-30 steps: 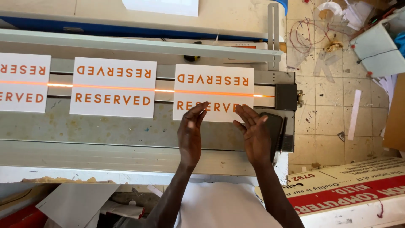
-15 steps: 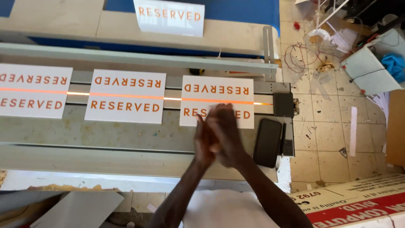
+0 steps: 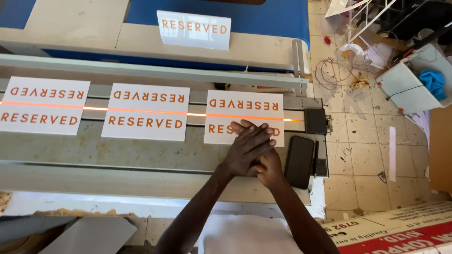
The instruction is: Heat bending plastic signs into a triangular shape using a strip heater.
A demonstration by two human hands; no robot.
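Your left hand (image 3: 245,148) lies flat over your right hand (image 3: 269,165), palms pressed together and holding nothing, over the lower edge of a smooth white rectangular sign (image 3: 245,115) with orange lettering; a glossy black phone (image 3: 299,161) lies just beside them

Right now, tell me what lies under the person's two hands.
The left hand lies across the right hand. Beneath them sits the near edge of the rightmost white sign; its lower orange lettering is partly covered.
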